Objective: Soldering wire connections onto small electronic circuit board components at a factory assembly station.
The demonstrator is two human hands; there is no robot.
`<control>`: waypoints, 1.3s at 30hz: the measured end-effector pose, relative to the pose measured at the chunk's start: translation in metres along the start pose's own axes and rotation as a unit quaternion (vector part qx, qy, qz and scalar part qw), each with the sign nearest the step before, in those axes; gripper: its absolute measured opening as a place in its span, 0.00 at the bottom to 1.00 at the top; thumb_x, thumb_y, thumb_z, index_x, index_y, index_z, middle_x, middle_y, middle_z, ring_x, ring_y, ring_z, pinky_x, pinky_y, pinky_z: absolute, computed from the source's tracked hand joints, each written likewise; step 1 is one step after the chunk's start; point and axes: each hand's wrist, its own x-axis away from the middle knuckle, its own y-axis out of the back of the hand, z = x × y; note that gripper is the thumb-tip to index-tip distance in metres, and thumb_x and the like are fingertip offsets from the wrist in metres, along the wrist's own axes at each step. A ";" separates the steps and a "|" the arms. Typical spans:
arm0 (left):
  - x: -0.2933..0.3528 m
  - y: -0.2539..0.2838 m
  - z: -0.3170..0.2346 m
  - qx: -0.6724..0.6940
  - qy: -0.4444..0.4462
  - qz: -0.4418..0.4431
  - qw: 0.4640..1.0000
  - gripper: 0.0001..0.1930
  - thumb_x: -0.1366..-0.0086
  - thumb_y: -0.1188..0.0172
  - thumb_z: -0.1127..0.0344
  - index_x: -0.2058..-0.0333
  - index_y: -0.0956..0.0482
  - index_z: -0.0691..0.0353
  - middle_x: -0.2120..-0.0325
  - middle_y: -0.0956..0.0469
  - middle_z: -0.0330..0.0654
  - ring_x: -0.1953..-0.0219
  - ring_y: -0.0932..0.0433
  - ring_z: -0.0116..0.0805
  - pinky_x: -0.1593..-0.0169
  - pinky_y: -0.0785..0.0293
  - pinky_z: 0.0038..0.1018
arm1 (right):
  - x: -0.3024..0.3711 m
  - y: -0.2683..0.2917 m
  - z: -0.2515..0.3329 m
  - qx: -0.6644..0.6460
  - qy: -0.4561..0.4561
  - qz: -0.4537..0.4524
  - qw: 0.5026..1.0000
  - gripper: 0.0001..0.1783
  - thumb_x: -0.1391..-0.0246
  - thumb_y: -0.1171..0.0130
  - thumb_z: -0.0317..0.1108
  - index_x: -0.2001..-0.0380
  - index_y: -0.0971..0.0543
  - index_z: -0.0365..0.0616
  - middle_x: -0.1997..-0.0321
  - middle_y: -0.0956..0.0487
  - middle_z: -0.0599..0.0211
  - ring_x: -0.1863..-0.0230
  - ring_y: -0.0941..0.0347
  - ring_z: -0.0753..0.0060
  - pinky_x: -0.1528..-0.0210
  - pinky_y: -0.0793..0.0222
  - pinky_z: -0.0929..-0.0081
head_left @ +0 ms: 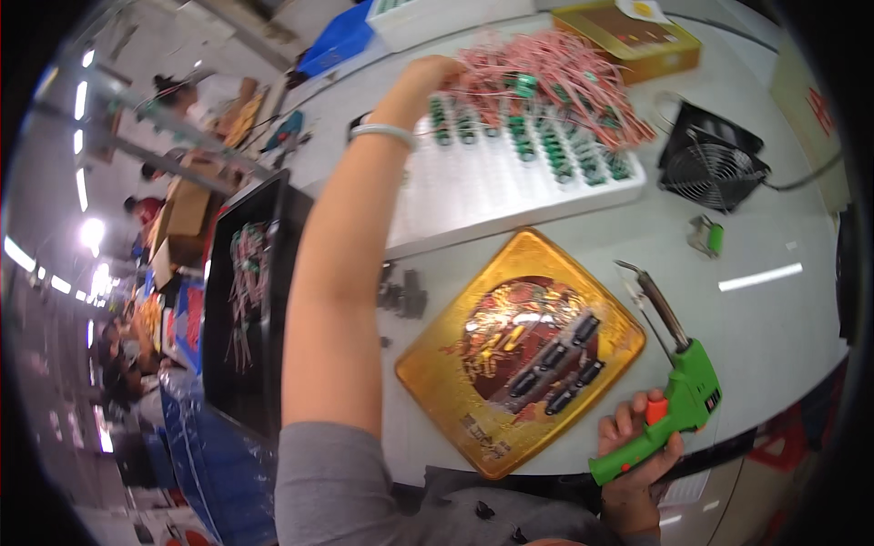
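Observation:
My right hand (637,437) is wrapped around the grip of a green soldering gun (687,391), its metal tip pointing up and away at the right of the table. My left arm stretches far across the table, and my left hand (431,78) is at the left edge of a heap of pink wires (555,68). Its fingers are partly hidden there, so their grip does not show. Below the wires a white foam tray (464,205) carries rows of small green cylindrical parts (553,150). Nearer me lies a gold tin lid (437,364) bearing several black components (551,355).
A black bin (218,346) with wired parts stands left of my arm. At the right are a black fan (715,164) with a cable and a small green-and-metal part (706,237). A gold box (637,41) sits at the back. Small dark parts (403,296) lie by the lid.

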 end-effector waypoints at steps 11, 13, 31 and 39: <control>-0.016 -0.043 0.003 0.063 -0.151 -0.055 0.985 0.07 0.65 0.33 0.75 0.84 0.22 0.64 0.82 0.23 0.44 0.78 0.26 0.31 0.69 0.29 0.25 | 0.005 0.005 0.008 0.013 0.021 0.004 1.000 0.34 0.65 0.39 0.48 0.55 0.34 0.42 0.59 0.32 0.64 0.69 0.39 0.71 0.68 0.45 0.73; -0.020 -0.037 0.008 0.035 -0.145 -0.034 0.988 0.06 0.64 0.32 0.74 0.84 0.22 0.63 0.81 0.23 0.43 0.78 0.26 0.30 0.69 0.29 0.24 | 0.005 0.003 0.008 0.012 0.011 0.012 1.000 0.33 0.65 0.39 0.47 0.55 0.34 0.42 0.59 0.32 0.64 0.68 0.39 0.70 0.68 0.45 0.73; 0.054 0.015 -0.010 -0.018 -0.103 -0.140 0.985 0.12 0.52 0.39 0.62 0.69 0.21 0.60 0.69 0.23 0.39 0.65 0.29 0.29 0.62 0.35 0.29 | 0.003 0.010 0.002 -0.028 0.029 0.069 0.997 0.28 0.51 0.51 0.41 0.49 0.43 0.40 0.58 0.38 0.66 0.67 0.43 0.75 0.67 0.44 0.76; 0.068 0.076 0.039 0.190 -0.014 -0.182 0.965 0.07 0.48 0.46 0.67 0.70 0.23 0.60 0.71 0.23 0.37 0.69 0.29 0.24 0.67 0.35 0.24 | 0.001 0.011 0.005 -0.027 0.025 0.040 0.999 0.27 0.53 0.52 0.44 0.52 0.41 0.42 0.59 0.36 0.66 0.69 0.42 0.75 0.69 0.45 0.77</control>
